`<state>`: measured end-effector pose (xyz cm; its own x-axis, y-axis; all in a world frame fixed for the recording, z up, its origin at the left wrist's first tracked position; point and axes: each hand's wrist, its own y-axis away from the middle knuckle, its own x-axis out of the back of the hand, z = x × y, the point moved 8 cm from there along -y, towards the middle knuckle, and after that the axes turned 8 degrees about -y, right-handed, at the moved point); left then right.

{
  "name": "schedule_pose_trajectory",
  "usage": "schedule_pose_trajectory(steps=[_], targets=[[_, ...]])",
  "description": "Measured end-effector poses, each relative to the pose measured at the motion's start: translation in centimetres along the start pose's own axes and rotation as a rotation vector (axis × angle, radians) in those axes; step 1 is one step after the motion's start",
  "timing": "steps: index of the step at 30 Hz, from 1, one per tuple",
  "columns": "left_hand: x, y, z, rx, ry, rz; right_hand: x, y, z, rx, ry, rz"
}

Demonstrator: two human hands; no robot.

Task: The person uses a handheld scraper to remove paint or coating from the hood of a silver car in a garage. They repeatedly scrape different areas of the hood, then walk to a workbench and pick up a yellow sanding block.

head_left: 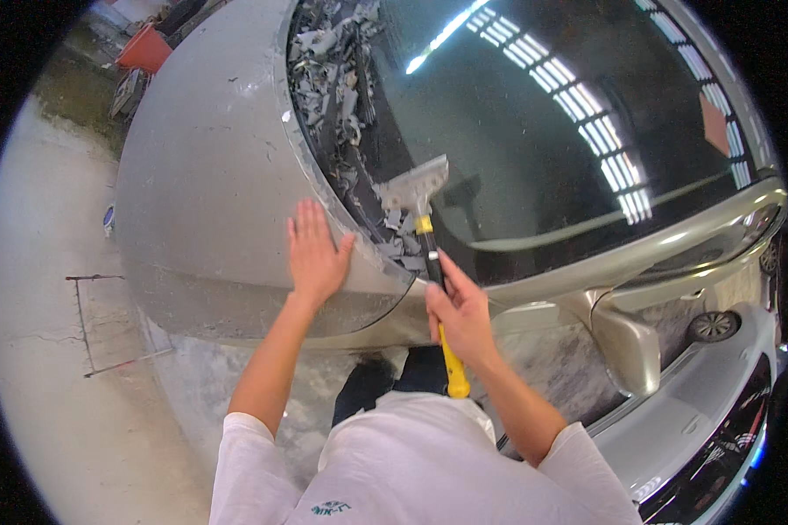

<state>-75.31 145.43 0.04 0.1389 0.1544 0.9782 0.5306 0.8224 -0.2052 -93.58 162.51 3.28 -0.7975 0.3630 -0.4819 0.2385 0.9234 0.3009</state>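
Note:
My right hand is wrapped round the yellow and black handle of a scraper. Its wide metal head lies over the lower corner of a car windshield, beside grey peeled scraps. Whether the blade touches the glass I cannot tell. My left hand rests flat on the silver-beige hood, fingers stretched out, close to the hood's rear edge. More scraps are heaped along the dark base of the windshield.
The car's side mirror juts out to my right. Beyond it stands another silver car. A thin metal frame is on the concrete floor at left. An orange container sits at the far left.

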Motion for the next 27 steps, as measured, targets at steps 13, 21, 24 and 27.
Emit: schedule_pose_trajectory(steps=[13, 21, 24, 27], targets=[[-0.1, 12.9, -6.6, -0.073, 0.086, 0.005, -10.4, 7.7, 4.0, 0.052, 0.17, -0.021], [-5.0, 48.2, -50.2, 1.24, 0.336, 0.23, -20.7, 15.9, 12.5, 0.033, 0.287, -0.03], [-6.5, 69.1, -50.4, 1.471, 0.418, 0.167, -24.6, 16.2, 16.0, -0.017, 0.353, -0.056], [-7.6, 87.5, -41.5, 1.765, 0.415, -0.244, -29.7, 15.7, 19.5, -0.094, 0.346, -0.134]])
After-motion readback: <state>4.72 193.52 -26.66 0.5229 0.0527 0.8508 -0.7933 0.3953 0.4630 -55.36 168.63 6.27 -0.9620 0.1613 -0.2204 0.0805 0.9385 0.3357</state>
